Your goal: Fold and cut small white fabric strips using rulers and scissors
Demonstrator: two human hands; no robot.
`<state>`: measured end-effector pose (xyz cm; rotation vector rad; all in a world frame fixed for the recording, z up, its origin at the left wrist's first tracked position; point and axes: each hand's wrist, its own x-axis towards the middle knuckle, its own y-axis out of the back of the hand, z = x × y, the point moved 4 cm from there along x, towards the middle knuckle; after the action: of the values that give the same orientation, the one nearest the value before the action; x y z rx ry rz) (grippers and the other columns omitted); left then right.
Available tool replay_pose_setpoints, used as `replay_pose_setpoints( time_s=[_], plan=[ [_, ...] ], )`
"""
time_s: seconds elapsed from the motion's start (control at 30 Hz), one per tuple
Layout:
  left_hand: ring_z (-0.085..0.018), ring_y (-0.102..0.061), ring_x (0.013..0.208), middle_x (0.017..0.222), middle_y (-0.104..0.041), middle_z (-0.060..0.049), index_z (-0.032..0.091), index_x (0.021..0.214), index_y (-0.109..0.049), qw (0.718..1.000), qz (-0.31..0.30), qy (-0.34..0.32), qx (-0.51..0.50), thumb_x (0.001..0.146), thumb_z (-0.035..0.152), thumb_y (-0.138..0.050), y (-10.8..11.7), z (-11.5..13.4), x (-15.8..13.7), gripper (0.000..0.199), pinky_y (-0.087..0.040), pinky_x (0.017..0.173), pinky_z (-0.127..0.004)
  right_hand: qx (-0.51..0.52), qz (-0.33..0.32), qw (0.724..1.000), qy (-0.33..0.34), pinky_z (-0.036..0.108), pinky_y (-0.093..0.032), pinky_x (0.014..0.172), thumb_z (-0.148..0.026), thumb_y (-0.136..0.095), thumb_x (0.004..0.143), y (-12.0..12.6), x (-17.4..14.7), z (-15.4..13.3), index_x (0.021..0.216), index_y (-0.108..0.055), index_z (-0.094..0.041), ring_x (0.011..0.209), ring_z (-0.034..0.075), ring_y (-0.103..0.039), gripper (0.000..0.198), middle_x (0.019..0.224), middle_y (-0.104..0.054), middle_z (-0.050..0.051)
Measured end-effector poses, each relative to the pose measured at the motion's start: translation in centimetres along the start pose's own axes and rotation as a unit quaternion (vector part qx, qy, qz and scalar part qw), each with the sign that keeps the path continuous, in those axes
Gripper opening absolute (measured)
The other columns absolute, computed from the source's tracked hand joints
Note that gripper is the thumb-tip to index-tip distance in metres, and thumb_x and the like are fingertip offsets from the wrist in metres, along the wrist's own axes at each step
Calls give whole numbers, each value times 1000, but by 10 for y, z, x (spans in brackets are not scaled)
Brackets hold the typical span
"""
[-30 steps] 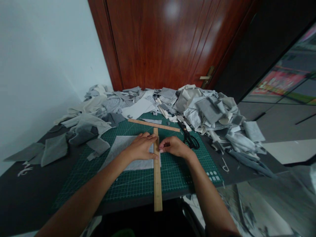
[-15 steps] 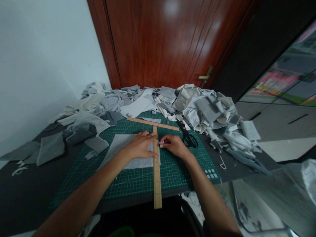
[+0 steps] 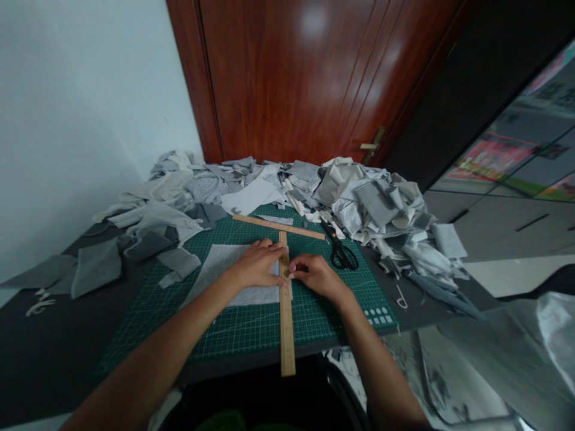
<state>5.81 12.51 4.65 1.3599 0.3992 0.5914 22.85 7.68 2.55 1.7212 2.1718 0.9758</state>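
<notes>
A pale grey piece of cloth point(image 3: 256, 296) lies flat on the green cutting mat point(image 3: 242, 341). Across its right side runs a wooden ruler point(image 3: 286, 335), lengthwise toward me, its near end jutting past the table edge. My left hand point(image 3: 257, 264) presses down on cloth and ruler, thumb and fingers spread apart. At the ruler's right edge, my right hand point(image 3: 313, 274) is closed in a pinch on a small pink piece point(image 3: 293, 268), mostly covered by the fingertips; its exact kind is unclear. A second wooden ruler point(image 3: 278, 227) lies crosswise beyond the first.
Black scissors point(image 3: 342, 254) rest on the mat to the right of my right hand. Heaps of grey and white cloth scraps point(image 3: 377, 200) line the back and both sides. A wooden door point(image 3: 287, 84) stands behind the table, a white wall point(image 3: 90, 90) at the left.
My right hand has slid a little toward me along the ruler's right edge, still pinching. My left hand and the ruler stay put; the view has shifted slightly.
</notes>
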Motion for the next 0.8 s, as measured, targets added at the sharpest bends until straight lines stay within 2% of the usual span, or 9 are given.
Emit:
replay_pose_setpoints(
  time_s=[0.17, 0.47, 0.7, 0.8],
  plan=[
    [-33, -53, 115, 135, -62, -8, 24, 134, -57, 1000, 3, 4, -6, 77, 66, -75, -3, -2, 0, 72, -40, 95, -42, 19, -13, 999, -25, 27, -47, 74, -18, -76, 86, -4, -19, -6, 89, -75, -21, 81, 18, -67, 4, 89, -73, 2],
    [-36, -50, 121, 145, -58, -9, 26, 140, -56, 1000, 11, 2, -12, 78, 67, -71, -6, -5, -1, 75, -39, 99, -45, 47, -48, 997, -33, 29, -50, 79, -20, -78, 85, -7, -38, -13, 88, -76, -23, 87, 20, -71, 5, 92, -77, 2],
    [-34, -52, 118, 141, -60, -8, 25, 133, -58, 1000, 20, -3, 1, 78, 62, -74, -7, -4, 0, 69, -40, 96, -43, 38, 46, 998, -19, 31, -51, 80, -22, -78, 86, -5, -29, -2, 93, -75, -22, 88, 20, -70, 8, 94, -76, 4],
    [-33, -53, 116, 138, -61, -7, 26, 131, -58, 1000, 17, -4, 3, 78, 60, -76, -7, -4, 0, 66, -40, 94, -42, 13, 77, 997, -13, 32, -52, 81, -18, -75, 88, -6, -22, 0, 96, -75, -22, 88, 20, -70, 9, 95, -76, 4]
  ],
)
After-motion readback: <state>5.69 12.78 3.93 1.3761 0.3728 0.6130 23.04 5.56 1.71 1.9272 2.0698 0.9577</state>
